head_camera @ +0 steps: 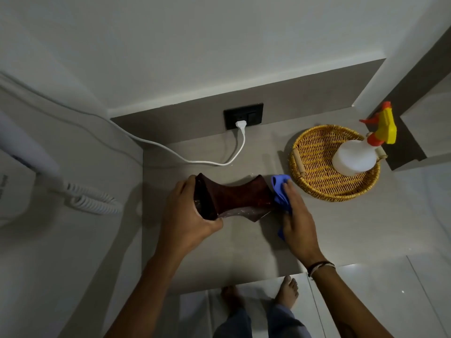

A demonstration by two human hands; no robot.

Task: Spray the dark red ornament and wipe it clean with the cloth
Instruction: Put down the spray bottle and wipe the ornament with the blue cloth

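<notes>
The dark red ornament point(240, 197), waisted like an hourglass, lies on its side on the grey countertop point(244, 245). My left hand point(189, 215) grips its wide left end. My right hand point(296, 219) presses a blue cloth point(280, 191) against the ornament's right end; part of the cloth is hidden under my palm. The spray bottle point(356, 156), translucent white with a yellow and orange trigger head, stands upright in a woven basket tray point(314, 172) at the right.
A black wall socket point(243, 115) holds a white plug whose cable point(195, 160) runs left across the counter's back. A white wall-mounted device with a coiled cord point(95, 201) is at the left. The counter's front edge is near my feet.
</notes>
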